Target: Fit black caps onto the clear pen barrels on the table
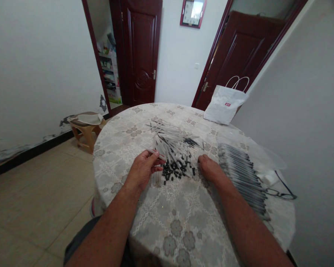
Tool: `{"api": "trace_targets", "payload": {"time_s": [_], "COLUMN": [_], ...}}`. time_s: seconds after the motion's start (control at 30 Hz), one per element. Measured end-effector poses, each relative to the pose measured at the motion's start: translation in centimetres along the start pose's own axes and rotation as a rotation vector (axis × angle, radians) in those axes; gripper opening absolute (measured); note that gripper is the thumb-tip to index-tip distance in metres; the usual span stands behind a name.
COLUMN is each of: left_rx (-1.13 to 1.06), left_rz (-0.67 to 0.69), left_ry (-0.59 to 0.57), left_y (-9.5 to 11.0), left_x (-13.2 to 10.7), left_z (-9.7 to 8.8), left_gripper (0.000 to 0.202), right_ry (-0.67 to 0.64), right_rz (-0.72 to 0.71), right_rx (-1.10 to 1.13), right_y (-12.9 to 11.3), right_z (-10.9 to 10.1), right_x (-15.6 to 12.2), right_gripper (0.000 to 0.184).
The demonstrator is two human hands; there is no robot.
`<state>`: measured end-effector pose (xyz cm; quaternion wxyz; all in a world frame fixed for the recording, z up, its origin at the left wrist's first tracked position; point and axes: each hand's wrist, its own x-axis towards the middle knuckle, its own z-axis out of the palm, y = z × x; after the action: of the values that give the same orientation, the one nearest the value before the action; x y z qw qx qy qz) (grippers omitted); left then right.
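My left hand pinches a whitish translucent pen barrel between thumb and fingers, just left of the parts heap. Closed and curled, my right hand rests low over the cloth to the right; whatever its fingers may hold is hidden. Between the hands lie many small black pen caps. Behind them spreads a loose pile of translucent barrels, with a bunch of thin dark pieces on its right side. Beside my right forearm, dark-tipped pens lie side by side in a long row.
A patterned cloth covers the round table. At the back right stands a white paper bag. Eyeglasses lie near the right edge, beside clear plastic film. A wooden-coloured stool stands left of the table.
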<state>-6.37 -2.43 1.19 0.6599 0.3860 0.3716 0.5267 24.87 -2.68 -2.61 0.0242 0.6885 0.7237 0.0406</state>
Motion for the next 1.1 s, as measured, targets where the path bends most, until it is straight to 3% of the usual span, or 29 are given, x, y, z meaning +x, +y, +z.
{"api": "trace_targets", "payload": {"time_s": [0.07,0.13,0.2,0.27,0.37,0.5,1.1], "left_rx": [-0.039,-0.08,-0.109,-0.137,-0.194,-0.239,-0.327], "left_rz": [-0.015,-0.032,-0.047,-0.058,-0.068,-0.074,-0.059], "left_ry": [-0.012,-0.029,-0.043,-0.055,-0.072,-0.073,0.012], "left_y": [0.0,-0.1,-0.3,-0.5,-0.8,-0.9,-0.9], "left_x": [0.0,-0.1,-0.2,-0.3,-0.4,-0.5,-0.5], "left_z": [0.0,0.1,0.3,0.6,1.1,1.6,1.9], "left_gripper": [0.029,0.029,0.028,0.026,0.023,0.026,0.022], "right_ry": [0.142,0.381,0.625,0.747,0.702,0.583,0.648], "right_rz": [0.016,0.028,0.027,0.005,-0.043,-0.02,-0.015], "right_rx": [0.058,0.221,0.525,0.943,1.513,1.859,1.929], "right_y": [-0.2,-0.9,-2.1,-3.8,-6.5,-8.5,-8.9], "right_z": [-0.2,-0.9,-1.9,-3.0,-4.3,-4.8,-5.1], "right_x": [0.0,-0.2,-0.5,-1.0,-1.7,-2.1,-2.3], "right_gripper": [0.02,0.02,0.02,0.027,0.024,0.021,0.019]}}
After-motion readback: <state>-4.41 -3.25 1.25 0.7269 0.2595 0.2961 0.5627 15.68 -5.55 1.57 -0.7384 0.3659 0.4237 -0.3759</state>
